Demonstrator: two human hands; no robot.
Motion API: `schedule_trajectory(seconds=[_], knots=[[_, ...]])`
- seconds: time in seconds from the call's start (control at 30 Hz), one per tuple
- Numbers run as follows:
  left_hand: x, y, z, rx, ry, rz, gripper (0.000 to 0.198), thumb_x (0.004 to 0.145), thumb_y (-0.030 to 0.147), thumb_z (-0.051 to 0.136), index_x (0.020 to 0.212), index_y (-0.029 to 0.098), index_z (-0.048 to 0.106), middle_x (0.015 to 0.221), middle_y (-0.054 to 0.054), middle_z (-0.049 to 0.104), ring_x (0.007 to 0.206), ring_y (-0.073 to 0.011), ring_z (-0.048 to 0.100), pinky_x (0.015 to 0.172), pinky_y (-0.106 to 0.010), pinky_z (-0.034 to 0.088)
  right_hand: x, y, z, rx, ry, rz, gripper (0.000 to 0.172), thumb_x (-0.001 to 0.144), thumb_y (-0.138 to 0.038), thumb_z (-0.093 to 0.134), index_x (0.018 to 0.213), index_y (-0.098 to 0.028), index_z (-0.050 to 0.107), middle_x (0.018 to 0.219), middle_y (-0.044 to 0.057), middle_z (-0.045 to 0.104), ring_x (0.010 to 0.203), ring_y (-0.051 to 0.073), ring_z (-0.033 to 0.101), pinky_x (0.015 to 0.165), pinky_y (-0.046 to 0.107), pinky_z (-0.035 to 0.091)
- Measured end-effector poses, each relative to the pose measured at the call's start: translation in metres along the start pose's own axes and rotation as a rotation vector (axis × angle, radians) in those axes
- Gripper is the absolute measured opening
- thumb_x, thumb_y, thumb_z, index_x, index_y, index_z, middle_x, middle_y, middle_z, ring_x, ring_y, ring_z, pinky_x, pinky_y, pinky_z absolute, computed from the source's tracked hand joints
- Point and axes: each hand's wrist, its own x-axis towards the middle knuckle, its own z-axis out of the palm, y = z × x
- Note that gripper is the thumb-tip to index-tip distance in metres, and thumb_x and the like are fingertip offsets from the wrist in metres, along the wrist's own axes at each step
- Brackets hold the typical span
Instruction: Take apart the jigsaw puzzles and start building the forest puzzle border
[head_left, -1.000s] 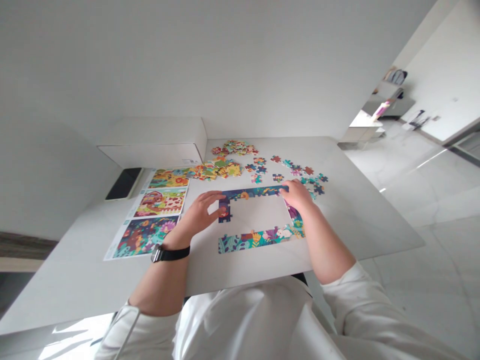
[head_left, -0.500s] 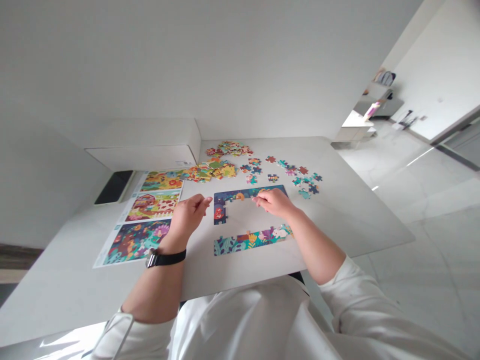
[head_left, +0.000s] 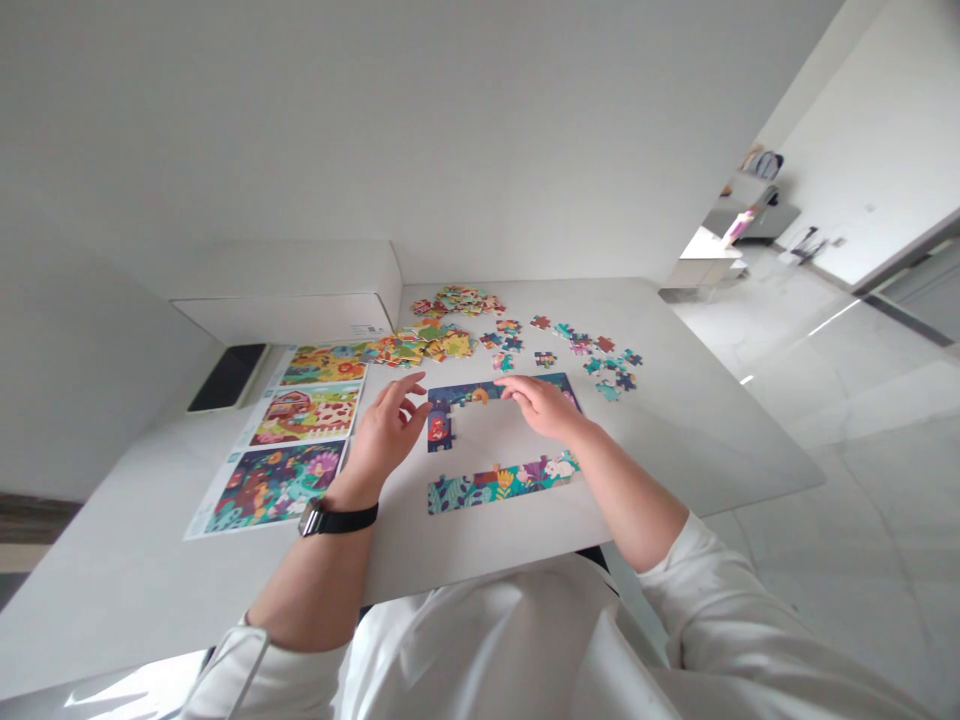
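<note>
My left hand is open just left of the joined dark blue puzzle section, its fingers apart and holding nothing. Over the top edge of that section is my right hand, fingers apart and nothing visible between them. The section forms a top strip with a short left side. Nearer the table's front edge lies a separate joined bottom strip with teal leaves and a white rabbit. Loose dark and teal pieces are scattered behind and to the right of my right hand.
Piles of yellow pieces and red-green pieces lie farther back. A picture sheet and a phone are on the left, before a white box. A wall stands behind the table.
My left hand has opened from a loosely closed shape and reaches slightly further forward. The fingers of my right hand have spread and moved slightly left along the top strip.
</note>
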Motion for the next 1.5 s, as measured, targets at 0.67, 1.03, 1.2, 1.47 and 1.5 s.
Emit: schedule_trajectory(seconds=[0.67, 1.03, 1.2, 1.47, 1.5], knots=[[-0.003, 0.004, 0.002, -0.046, 0.018, 0.034, 0.053, 0.102, 0.035, 0.058, 0.153, 0.024, 0.049, 0.128, -0.009, 0.070, 0.077, -0.0116, 0.067, 0.070, -0.026, 0.057, 0.040, 0.082, -0.079, -0.167, 0.149, 0.446, 0.039, 0.094, -0.012, 0.061, 0.130, -0.019, 0.075, 0.126, 0.010, 0.080, 0.110, 0.020, 0.076, 0.105, 0.035, 0.056], [-0.003, 0.001, 0.004, -0.040, 0.022, 0.022, 0.050, 0.101, 0.032, 0.058, 0.150, 0.025, 0.051, 0.130, -0.009, 0.066, 0.075, -0.0106, 0.068, 0.068, -0.026, 0.058, 0.090, 0.107, -0.056, -0.431, -0.118, 0.472, 0.042, 0.090, -0.020, 0.079, 0.132, -0.023, 0.077, 0.132, 0.008, 0.079, 0.119, 0.022, 0.074, 0.103, 0.030, 0.054], [-0.004, 0.002, 0.005, -0.029, -0.001, 0.031, 0.049, 0.102, 0.030, 0.058, 0.150, 0.026, 0.051, 0.130, -0.008, 0.065, 0.075, -0.0101, 0.067, 0.071, -0.026, 0.059, 0.110, 0.105, -0.051, -0.446, -0.089, 0.401, 0.039, 0.095, -0.018, 0.073, 0.133, -0.021, 0.077, 0.137, 0.010, 0.076, 0.126, 0.021, 0.070, 0.109, 0.029, 0.050], [-0.006, 0.002, 0.006, -0.037, -0.014, 0.039, 0.049, 0.103, 0.028, 0.057, 0.152, 0.027, 0.050, 0.133, -0.010, 0.065, 0.078, -0.0110, 0.068, 0.071, -0.027, 0.059, 0.154, 0.091, -0.026, -0.586, -0.051, 0.396, 0.038, 0.102, -0.028, 0.062, 0.137, -0.028, 0.078, 0.143, 0.014, 0.067, 0.133, 0.030, 0.063, 0.118, 0.040, 0.045], [-0.007, 0.002, 0.006, -0.036, -0.013, 0.040, 0.049, 0.103, 0.028, 0.057, 0.152, 0.027, 0.050, 0.133, -0.010, 0.064, 0.078, -0.0111, 0.068, 0.071, -0.027, 0.059, 0.158, 0.091, -0.023, -0.591, -0.058, 0.398, 0.040, 0.102, -0.026, 0.061, 0.139, -0.030, 0.077, 0.145, 0.013, 0.066, 0.134, 0.031, 0.062, 0.118, 0.041, 0.045]])
